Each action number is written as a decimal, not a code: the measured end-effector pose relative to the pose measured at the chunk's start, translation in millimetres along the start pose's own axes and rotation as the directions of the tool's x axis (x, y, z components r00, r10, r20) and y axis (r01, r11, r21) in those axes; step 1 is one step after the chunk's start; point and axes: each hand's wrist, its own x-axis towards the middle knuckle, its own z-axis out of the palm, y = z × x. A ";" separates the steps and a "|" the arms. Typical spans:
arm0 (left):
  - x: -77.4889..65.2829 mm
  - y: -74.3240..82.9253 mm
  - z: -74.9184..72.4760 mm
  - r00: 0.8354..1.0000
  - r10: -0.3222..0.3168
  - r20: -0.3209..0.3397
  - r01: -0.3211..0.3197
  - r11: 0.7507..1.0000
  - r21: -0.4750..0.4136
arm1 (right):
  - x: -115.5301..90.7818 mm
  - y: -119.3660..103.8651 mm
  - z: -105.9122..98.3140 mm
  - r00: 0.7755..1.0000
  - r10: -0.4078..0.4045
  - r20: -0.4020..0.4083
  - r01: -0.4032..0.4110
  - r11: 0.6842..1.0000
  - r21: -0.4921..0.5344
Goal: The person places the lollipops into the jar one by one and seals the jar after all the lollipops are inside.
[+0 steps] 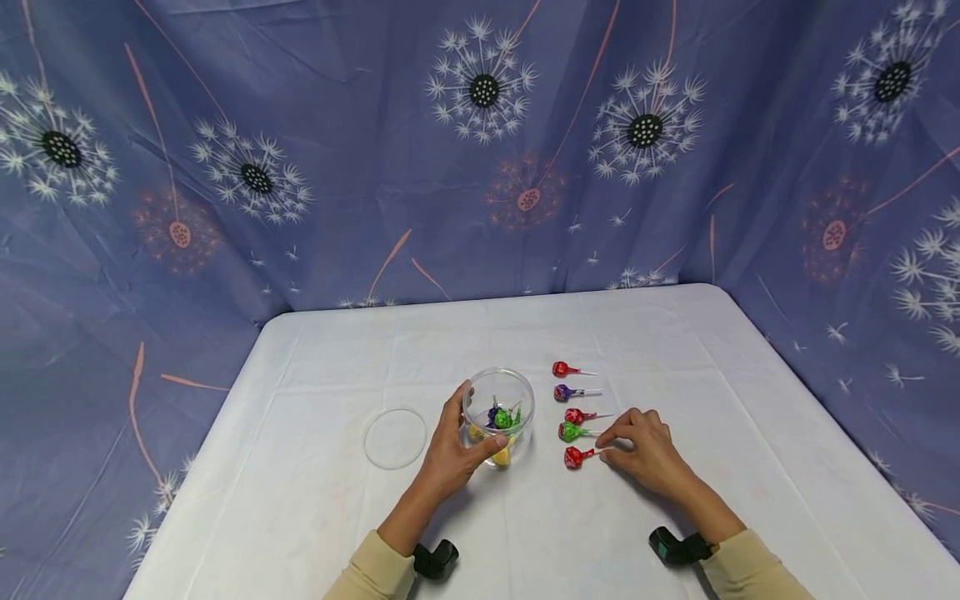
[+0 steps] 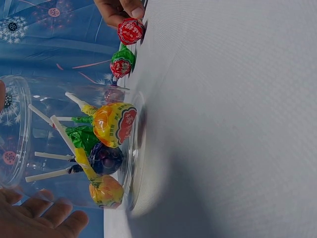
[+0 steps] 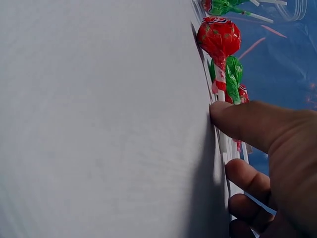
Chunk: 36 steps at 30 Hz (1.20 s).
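right of the clear plastic jar [image 1: 525, 417] and slightly nearer the person, a red-wrapped lollipop [image 1: 573, 457] lies on the white tablecloth [image 1: 525, 533], its stick between the thumb and fingertips of the right hand [image 1: 647, 450], which look drawn together in a pinch; how firm it is, one cannot tell. the left hand [image 1: 453, 454] curves round the jar's left side, thumb on its near wall, holding it upright. for a clean pick, the stick is probably best taken straight up, since a green-wrapped lollipop [image 1: 568, 431] lies just beyond on the same side of the jar and could be dragged along. the lollipops inside stand sticks upward, so lowering this one head first, gently, should suit, with the left hand keeping the jar from tipping. some things are unclear: yellow, green and purple wrappers overlap behind the jar's wall, so their exact count is uncertain; in the right wrist view the thumb covers part of the stick and the index finger is hard to make out; in the left wrist view the thumb is cut by the frame edge. left of the jar, a clear round lid [image 1: 366, 439] barely shows against the cloth, whether disc or bare ring.
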 end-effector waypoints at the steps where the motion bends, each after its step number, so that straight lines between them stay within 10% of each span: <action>1: 0.0 -0.7 -0.1 1.000 0.003 0.000 -0.003 1.000 -0.001 | -0.1 0.1 0.4 1.000 -0.008 -0.010 0.008 1.000 -0.003; 22: 0.0 -1.6 -0.3 0.999 0.033 -0.006 -0.033 0.999 -0.002 | 5.0 -17.7 -9.3 0.998 -0.066 -0.006 0.067 0.988 0.142; 36: -0.9 -0.7 0.1 1.000 0.029 -0.005 -0.030 1.000 -0.007 | 19.1 -37.3 -13.8 0.984 -0.108 -0.141 0.136 0.969 0.206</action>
